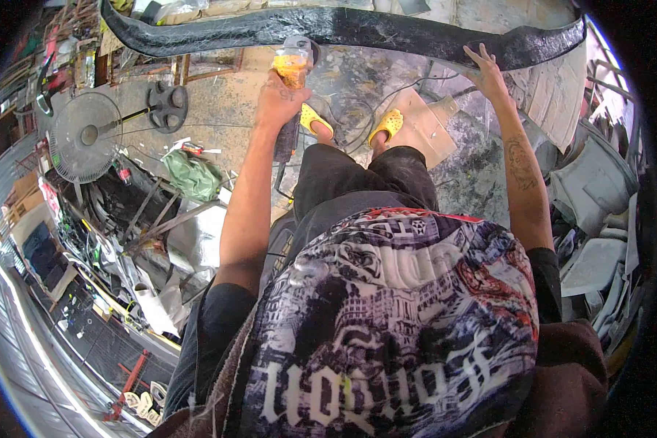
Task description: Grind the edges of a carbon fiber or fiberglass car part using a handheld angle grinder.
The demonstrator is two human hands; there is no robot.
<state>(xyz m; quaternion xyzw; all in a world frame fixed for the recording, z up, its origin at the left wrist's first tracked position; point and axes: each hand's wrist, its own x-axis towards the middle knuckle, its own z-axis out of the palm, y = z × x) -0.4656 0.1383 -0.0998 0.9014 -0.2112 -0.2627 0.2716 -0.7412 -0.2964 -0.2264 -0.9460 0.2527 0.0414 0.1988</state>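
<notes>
My left hand (279, 101) is wrapped round an orange and dark angle grinder (290, 67). The grinder's head reaches the near edge of a long, glossy black curved panel (394, 31), which looks like a car bumper and spans the top of the view. Whether the disc touches the panel I cannot tell. Farther right, my right hand (487, 73) has its fingers spread, the tips against or just over the panel's near edge. It holds nothing.
A standing fan (87, 135) lies to the left, its round base (167, 106) beside it. Close by is a green bag (190, 175) among clutter. Flat cardboard (420, 130) and a dark cord (387, 98) lie by my feet. Grey moulded panels (595, 182) are piled at right.
</notes>
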